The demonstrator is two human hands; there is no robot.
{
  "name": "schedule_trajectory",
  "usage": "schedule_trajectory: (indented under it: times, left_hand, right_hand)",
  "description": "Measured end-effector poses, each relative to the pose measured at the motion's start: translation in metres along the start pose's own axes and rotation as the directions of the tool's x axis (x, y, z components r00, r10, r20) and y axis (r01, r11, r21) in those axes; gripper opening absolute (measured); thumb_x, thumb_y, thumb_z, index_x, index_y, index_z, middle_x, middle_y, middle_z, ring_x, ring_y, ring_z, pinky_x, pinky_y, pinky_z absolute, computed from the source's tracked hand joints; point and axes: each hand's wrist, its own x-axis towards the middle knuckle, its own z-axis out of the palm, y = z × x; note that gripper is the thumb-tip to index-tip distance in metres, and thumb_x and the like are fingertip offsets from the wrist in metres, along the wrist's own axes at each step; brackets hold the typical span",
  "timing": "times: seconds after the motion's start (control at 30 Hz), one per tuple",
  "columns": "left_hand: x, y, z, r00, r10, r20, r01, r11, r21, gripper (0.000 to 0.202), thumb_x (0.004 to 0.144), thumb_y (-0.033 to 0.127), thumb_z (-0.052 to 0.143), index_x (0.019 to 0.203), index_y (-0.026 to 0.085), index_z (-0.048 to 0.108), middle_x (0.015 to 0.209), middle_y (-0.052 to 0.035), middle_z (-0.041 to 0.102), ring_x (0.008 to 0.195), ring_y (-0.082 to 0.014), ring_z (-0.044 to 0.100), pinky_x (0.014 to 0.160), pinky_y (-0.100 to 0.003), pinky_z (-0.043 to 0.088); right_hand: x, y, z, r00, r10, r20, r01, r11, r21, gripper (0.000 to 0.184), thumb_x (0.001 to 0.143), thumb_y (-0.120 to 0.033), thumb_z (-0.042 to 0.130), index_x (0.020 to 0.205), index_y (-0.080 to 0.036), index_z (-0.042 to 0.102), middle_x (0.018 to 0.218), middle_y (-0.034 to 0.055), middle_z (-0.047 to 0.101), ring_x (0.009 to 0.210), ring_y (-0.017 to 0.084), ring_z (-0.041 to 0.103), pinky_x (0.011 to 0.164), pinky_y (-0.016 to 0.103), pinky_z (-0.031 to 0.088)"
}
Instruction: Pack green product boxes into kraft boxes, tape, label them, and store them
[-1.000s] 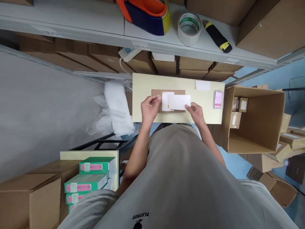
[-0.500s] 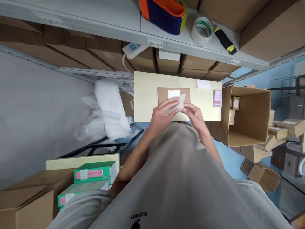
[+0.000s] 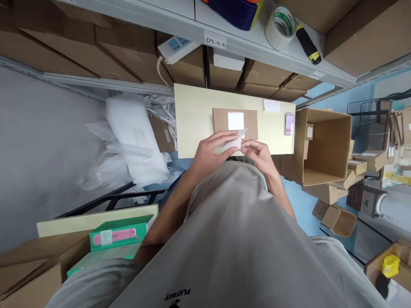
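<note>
Between my hands is a small, thin white sheet (image 3: 233, 143), bent, with one corner pointing up; it looks like paper or a label. My left hand (image 3: 212, 150) grips it between thumb and fingers from the left. At the sheet's lower right edge, the fingertips of my right hand (image 3: 258, 154) are pinched together. Just beyond the hands lies a flat brown cardboard box (image 3: 251, 122) with a white label (image 3: 236, 121) on its top. The box rests on a cream-coloured table top (image 3: 194, 124).
An open carton (image 3: 327, 147) stands at the table's right end. A white slip (image 3: 271, 105) and a small purple item (image 3: 289, 124) lie on the table. White wrapping foam (image 3: 131, 137) is on the left. The shelf above holds a tape roll (image 3: 280, 28) and a cutter (image 3: 308, 44).
The view has shifted a little. The white sheet is bent more narrowly between my hands, and its corner shows less. Both hands stay close together at the sheet.
</note>
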Motion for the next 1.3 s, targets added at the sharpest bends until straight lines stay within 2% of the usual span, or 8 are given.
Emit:
schedule_trajectory:
  times: [0.2, 0.43, 0.6, 0.83, 0.97, 1.17, 1.3]
  left_hand:
    - [-0.006, 0.002, -0.005, 0.999, -0.039, 0.008, 0.04, 0.998, -0.045, 0.046, 0.091, 0.067, 0.089, 0.119, 0.03, 0.09, 0.137, -0.009, 0.084, 0.138, -0.0348, 0.075, 0.129, -0.053, 0.056]
    - [-0.01, -0.002, -0.012, 0.998, -0.061, -0.01, 0.061, 0.996, -0.062, 0.052, 0.086, 0.071, 0.092, 0.118, 0.03, 0.091, 0.135, -0.0098, 0.085, 0.138, -0.0356, 0.076, 0.127, -0.053, 0.057]
    - [-0.01, -0.004, -0.016, 0.999, -0.038, 0.006, 0.039, 0.998, -0.048, 0.048, 0.091, 0.069, 0.089, 0.12, 0.031, 0.091, 0.136, -0.0091, 0.084, 0.137, -0.034, 0.076, 0.127, -0.051, 0.057]
    - [-0.01, -0.002, -0.021, 0.998, -0.044, 0.049, 0.047, 0.997, -0.058, 0.049, 0.093, 0.067, 0.088, 0.124, 0.029, 0.09, 0.139, -0.01, 0.083, 0.136, -0.0339, 0.076, 0.127, -0.05, 0.057]
    - [-0.012, 0.002, -0.021, 0.988, -0.11, 0.105, 0.118, 0.99, -0.071, 0.051, 0.092, 0.068, 0.088, 0.126, 0.029, 0.09, 0.135, -0.0098, 0.085, 0.132, -0.0333, 0.077, 0.123, -0.048, 0.06]
    - [-0.015, 0.005, -0.024, 0.977, -0.214, 0.018, 0.214, 0.961, -0.175, 0.056, 0.088, 0.069, 0.093, 0.122, 0.025, 0.089, 0.121, -0.0103, 0.087, 0.119, -0.0332, 0.082, 0.114, -0.048, 0.065]
    - [-0.013, 0.005, -0.03, 0.973, -0.231, -0.019, 0.224, 0.958, -0.176, 0.056, 0.087, 0.068, 0.093, 0.12, 0.023, 0.087, 0.118, -0.0109, 0.087, 0.116, -0.0323, 0.083, 0.113, -0.048, 0.066]
  right_hand:
    - [-0.004, -0.003, 0.004, 1.0, 0.007, -0.002, -0.007, 0.996, -0.094, 0.042, 0.092, -0.068, 0.087, 0.088, -0.027, 0.079, 0.101, 0.0036, 0.08, 0.099, 0.023, 0.074, 0.1, 0.042, 0.061]
    - [-0.007, -0.002, 0.014, 1.0, 0.014, 0.003, -0.013, 0.993, -0.119, 0.037, 0.093, -0.063, 0.085, 0.091, -0.027, 0.079, 0.101, 0.0038, 0.08, 0.102, 0.024, 0.075, 0.105, 0.044, 0.062]
    - [-0.006, -0.001, 0.019, 1.0, 0.013, -0.024, -0.016, 0.992, -0.122, 0.035, 0.091, -0.061, 0.087, 0.091, -0.027, 0.079, 0.1, 0.0037, 0.081, 0.103, 0.025, 0.076, 0.109, 0.046, 0.063]
    - [0.0, 0.002, 0.023, 0.998, -0.005, -0.066, -0.006, 0.987, -0.163, 0.04, 0.093, -0.067, 0.086, 0.093, -0.027, 0.078, 0.103, 0.0037, 0.08, 0.106, 0.025, 0.076, 0.111, 0.045, 0.063]
    - [0.005, 0.004, 0.025, 0.998, -0.017, -0.062, 0.007, 0.987, -0.16, 0.045, 0.094, -0.071, 0.085, 0.096, -0.027, 0.076, 0.1, 0.0037, 0.079, 0.1, 0.024, 0.076, 0.102, 0.043, 0.064]
    - [0.015, 0.002, 0.029, 0.999, -0.026, -0.027, 0.021, 0.983, -0.182, 0.04, 0.098, -0.067, 0.083, 0.096, -0.027, 0.075, 0.095, 0.0024, 0.076, 0.088, 0.021, 0.074, 0.093, 0.043, 0.066]
    - [0.023, -0.001, 0.032, 1.0, -0.024, -0.005, 0.023, 0.985, -0.173, 0.037, 0.098, -0.063, 0.085, 0.096, -0.027, 0.076, 0.093, 0.0014, 0.075, 0.084, 0.02, 0.073, 0.091, 0.042, 0.066]
